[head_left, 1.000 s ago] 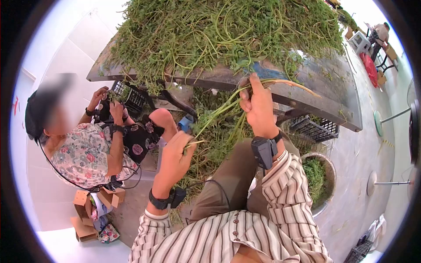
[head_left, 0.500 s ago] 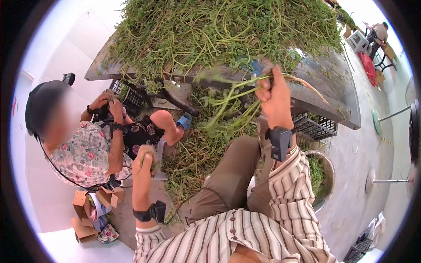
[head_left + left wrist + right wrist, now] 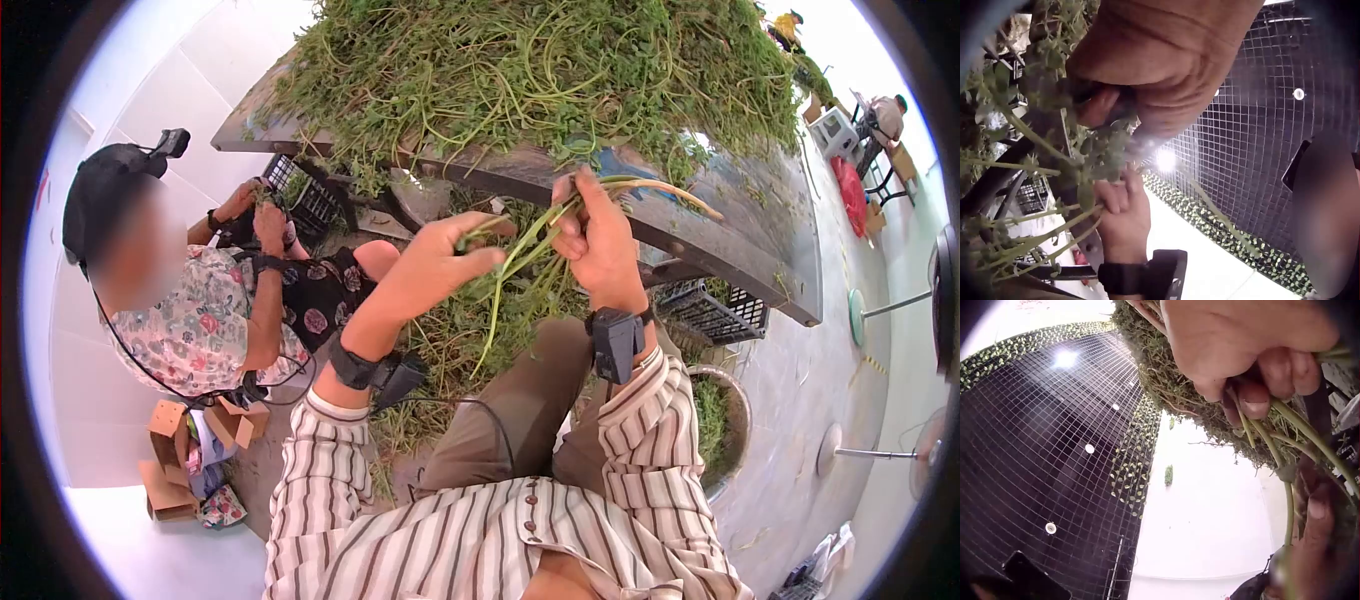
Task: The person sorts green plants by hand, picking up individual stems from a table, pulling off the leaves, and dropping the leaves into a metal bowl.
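Left hand (image 3: 425,270) risen near the right hand (image 3: 603,250), curled around leafy sprig (image 3: 484,237), right clamped on green stems (image 3: 519,252) trailing left, pale ends (image 3: 685,199) jutting right.

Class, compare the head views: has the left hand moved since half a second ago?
Yes: against the table's front edge, the left hand has moved rightward and up the picture, closer to that edge and to the right hand.

Dark-edged grey table (image 3: 765,212), tangled heap of leafy green stems (image 3: 540,85) across its top, loose stems (image 3: 445,350) on the grey floor (image 3: 785,425)
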Demonstrator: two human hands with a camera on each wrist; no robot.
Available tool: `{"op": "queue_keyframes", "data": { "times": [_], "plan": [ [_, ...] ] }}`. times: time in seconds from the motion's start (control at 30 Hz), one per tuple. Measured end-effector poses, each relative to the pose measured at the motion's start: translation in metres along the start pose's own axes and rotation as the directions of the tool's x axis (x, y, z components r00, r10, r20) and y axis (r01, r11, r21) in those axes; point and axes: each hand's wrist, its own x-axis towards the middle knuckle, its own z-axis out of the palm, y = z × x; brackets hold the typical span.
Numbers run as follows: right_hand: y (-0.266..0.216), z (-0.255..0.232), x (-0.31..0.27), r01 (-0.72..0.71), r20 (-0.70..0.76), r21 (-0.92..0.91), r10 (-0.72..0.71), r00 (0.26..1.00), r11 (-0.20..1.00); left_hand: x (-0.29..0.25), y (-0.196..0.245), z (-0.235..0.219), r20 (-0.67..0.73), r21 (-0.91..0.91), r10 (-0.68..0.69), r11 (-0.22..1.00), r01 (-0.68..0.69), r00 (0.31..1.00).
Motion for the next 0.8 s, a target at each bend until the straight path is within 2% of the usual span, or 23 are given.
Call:
{"op": "queue_keyframes", "data": {
  "times": [0.03,0.1,0.17,0.23,0.27,0.33,0.37,0.43,0.47,0.5,0.57,0.6,0.63,0.67,0.7,0.77,0.8],
  "plan": [
    [0.001,0.000,0.000,-0.005,0.047,0.004,0.005,0.999,1.000,0.004,0.001,0.004,0.005,0.002,-0.003,1.000,0.003,1.000],
    [0.002,0.003,-0.002,-0.022,0.044,-0.016,0.022,0.999,1.000,0.013,-0.001,0.010,0.072,-0.011,0.013,1.000,-0.012,0.997],
    [0.003,0.004,-0.002,-0.040,0.044,-0.040,0.042,0.998,0.998,0.018,-0.014,0.015,0.070,-0.071,-0.014,0.997,0.019,0.997],
    [0.003,0.002,-0.002,0.008,0.001,-0.005,-0.008,1.000,1.000,0.018,-0.012,0.016,-0.010,0.041,0.180,0.983,-0.180,0.984],
    [0.000,-0.002,0.000,0.009,-0.002,-0.005,-0.009,1.000,1.000,0.015,-0.010,0.015,-0.008,0.040,0.181,0.983,-0.180,0.983],
    [-0.008,-0.009,0.004,0.067,-0.111,0.136,-0.052,0.992,0.988,-0.001,0.004,0.008,-0.025,0.083,0.025,0.996,-0.023,0.999],
    [-0.009,-0.008,0.003,0.069,-0.110,0.137,-0.054,0.992,0.988,-0.007,0.003,0.005,-0.025,0.085,0.027,0.996,-0.025,0.999],
    [-0.008,-0.003,0.001,0.072,-0.133,0.086,-0.060,0.989,0.994,-0.019,-0.001,-0.002,0.015,0.231,0.120,0.966,-0.120,0.993],
    [-0.003,-0.005,0.005,0.066,-0.168,0.145,-0.041,0.985,0.987,-0.027,-0.008,-0.001,-0.021,0.155,0.097,0.984,-0.093,0.995],
    [-0.008,-0.012,0.009,0.068,-0.171,0.149,-0.042,0.984,0.987,-0.040,-0.015,-0.005,-0.017,0.157,0.096,0.983,-0.092,0.995],
    [-0.030,-0.039,0.020,0.296,-0.342,0.342,-0.175,0.923,0.892,-0.072,-0.030,-0.019,-0.124,-0.093,-0.204,0.977,0.194,0.971],
    [-0.042,-0.049,0.020,0.314,-0.235,0.312,-0.247,0.940,0.897,-0.086,-0.036,-0.021,-0.115,-0.087,-0.202,0.977,0.192,0.973],
    [-0.046,-0.044,0.016,0.325,-0.240,0.312,-0.256,0.936,0.893,-0.099,-0.044,-0.021,-0.263,-0.257,-0.320,0.933,0.254,0.910],
    [-0.049,-0.036,0.011,0.313,-0.319,0.271,-0.221,0.921,0.911,-0.107,-0.050,-0.023,-0.381,-0.433,-0.452,0.858,0.276,0.806],
    [-0.049,-0.033,0.008,0.293,-0.395,0.230,-0.186,0.900,0.928,-0.110,-0.056,-0.027,-0.382,-0.436,-0.451,0.858,0.273,0.807],
    [-0.034,-0.036,0.011,0.256,-0.327,0.266,-0.163,0.931,0.929,-0.120,-0.063,-0.031,-0.266,-0.567,-0.453,0.787,0.242,0.851],
    [-0.028,-0.034,0.011,0.233,-0.284,0.301,-0.146,0.947,0.925,-0.122,-0.066,-0.028,-0.275,-0.573,-0.457,0.785,0.237,0.846]
  ]
}}
